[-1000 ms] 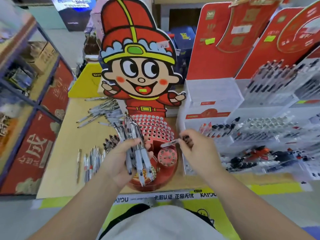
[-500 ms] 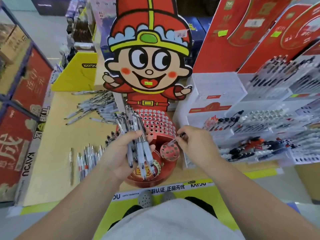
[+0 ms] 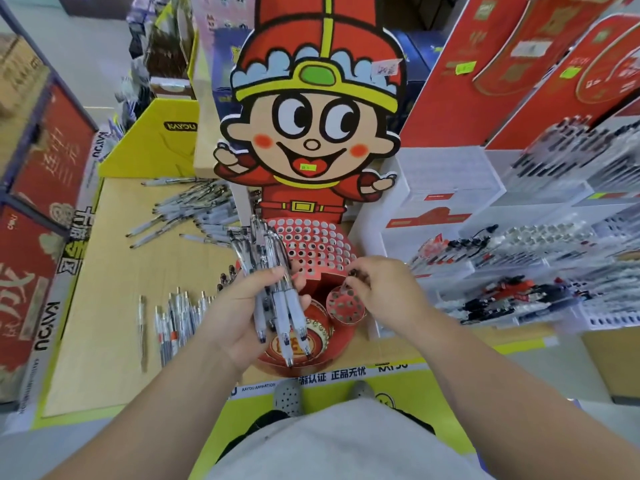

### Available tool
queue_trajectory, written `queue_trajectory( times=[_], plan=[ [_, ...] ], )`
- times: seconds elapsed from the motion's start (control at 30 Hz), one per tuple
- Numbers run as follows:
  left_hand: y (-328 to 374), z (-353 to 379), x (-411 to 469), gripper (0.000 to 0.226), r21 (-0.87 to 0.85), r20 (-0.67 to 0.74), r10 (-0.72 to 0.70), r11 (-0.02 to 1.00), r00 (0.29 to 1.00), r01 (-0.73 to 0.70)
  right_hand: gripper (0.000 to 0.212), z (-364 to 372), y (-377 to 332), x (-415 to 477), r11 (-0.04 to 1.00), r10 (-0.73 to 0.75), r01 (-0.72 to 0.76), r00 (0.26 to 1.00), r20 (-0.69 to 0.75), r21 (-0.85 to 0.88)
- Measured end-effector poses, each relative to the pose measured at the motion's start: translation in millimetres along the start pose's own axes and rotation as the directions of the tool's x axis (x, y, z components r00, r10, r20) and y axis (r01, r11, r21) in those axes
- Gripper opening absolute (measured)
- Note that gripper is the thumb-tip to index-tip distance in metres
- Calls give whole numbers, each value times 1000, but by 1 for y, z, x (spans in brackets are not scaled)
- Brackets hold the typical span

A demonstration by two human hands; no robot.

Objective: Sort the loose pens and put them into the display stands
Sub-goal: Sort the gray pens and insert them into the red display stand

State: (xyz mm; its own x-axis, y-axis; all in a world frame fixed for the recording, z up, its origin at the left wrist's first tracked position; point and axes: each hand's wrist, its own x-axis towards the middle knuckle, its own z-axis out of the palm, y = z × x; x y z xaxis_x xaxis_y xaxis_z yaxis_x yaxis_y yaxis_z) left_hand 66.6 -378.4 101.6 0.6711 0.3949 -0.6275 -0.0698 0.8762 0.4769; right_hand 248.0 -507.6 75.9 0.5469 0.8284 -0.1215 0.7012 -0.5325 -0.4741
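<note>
We note the left hand (image 3: 239, 306), fingers clamped on a pen bundle (image 3: 281, 306), tips down, over the stand (image 3: 311, 247). The right hand (image 3: 388, 289) pinches one pen (image 3: 353, 272) at the round holder (image 3: 346, 310). We advise aligning it upright over a free hole before pressing.

Bundle of pens (image 3: 277, 299): clear barrels, white grips, tips toward me, gripped in my left hand (image 3: 235, 313). Single pen (image 3: 352, 273): mostly hidden, pinched in my right hand (image 3: 384, 289) over the round perforated holder (image 3: 346, 308) just under those fingers. Red cartoon display stand (image 3: 313, 247): upright, its holed panel just beyond both hands. Row of loose pens (image 3: 176, 317): flat, left of my left hand; scattered heap (image 3: 194, 213) farther beyond. White tiered stands (image 3: 519, 247): stocked, right of my right hand.
</note>
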Motion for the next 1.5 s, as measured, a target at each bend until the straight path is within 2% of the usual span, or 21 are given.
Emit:
queue_trajectory(
  times=[0.27, 0.4, 0.5, 0.6, 0.67, 0.83, 0.97, 1.03, 1.1, 1.2, 1.23, 1.33, 1.4, 1.5],
  plan=[
    [-1, 10, -1, 63, 7, 3, 6, 1000, 1000, -6, 18, 2, 3, 3, 1000, 8, -8, 1000, -15, 10],
    [-1, 18, -2, 63, 54, -4, 22, 998, 1000, -22, 32, -9, -7, 2, 999, 32, -31, 999, -41, 19],
    [-1, 28, -4, 46, 127, 6, 20, 992, 1000, -20, 26, -27, -30, 0, 982, 60, -37, 991, -118, 185],
    [-4, 36, -3, 34, 190, 45, 23, 981, 999, -31, 23, -40, -53, 3, 889, 134, -112, 991, -17, 444],
    [-7, 40, -1, 29, 247, 54, 42, 968, 998, -54, 26, -43, -60, 4, 825, 200, -195, 979, 47, 530],
    [-7, 43, 3, 31, 359, 85, 57, 930, 995, -84, 36, -41, -61, 6, 762, 323, -304, 944, 71, 571],
    [-8, 43, 7, 28, 368, 90, 74, 924, 993, -102, 24, -42, -63, 7, 723, 329, -319, 939, 101, 613],
    [-8, 45, 8, 35, 359, 75, 65, 929, 995, -88, 17, -44, -64, 7, 722, 356, -349, 928, 112, 598],
    [-7, 44, 10, 41, 352, 47, 44, 934, 998, -58, 18, -47, -65, 6, 660, 384, -387, 910, 153, 644],
    [-5, 43, 13, 16, 301, 22, 34, 953, 999, -39, 11, -49, -65, 6, 481, 370, -403, 898, 237, 779],
    [-4, 43, 14, 15, 288, 11, 32, 957, 999, -34, 8, -50, -64, 6, 430, 363, -396, 899, 246, 811],
    [-1, 40, 18, 30, 284, -23, 37, 958, 999, -29, 10, -58, -58, 7, 336, 366, -345, 905, 216, 877],
    [1, 39, 20, 36, 284, -31, 44, 958, 999, -34, 13, -67, -50, 6, 361, 389, -274, 913, 124, 891],
    [4, 35, 22, 51, 302, -38, 77, 951, 996, -62, 13, -81, -32, -2, 567, 391, -127, 911, -131, 814]
  ],
)
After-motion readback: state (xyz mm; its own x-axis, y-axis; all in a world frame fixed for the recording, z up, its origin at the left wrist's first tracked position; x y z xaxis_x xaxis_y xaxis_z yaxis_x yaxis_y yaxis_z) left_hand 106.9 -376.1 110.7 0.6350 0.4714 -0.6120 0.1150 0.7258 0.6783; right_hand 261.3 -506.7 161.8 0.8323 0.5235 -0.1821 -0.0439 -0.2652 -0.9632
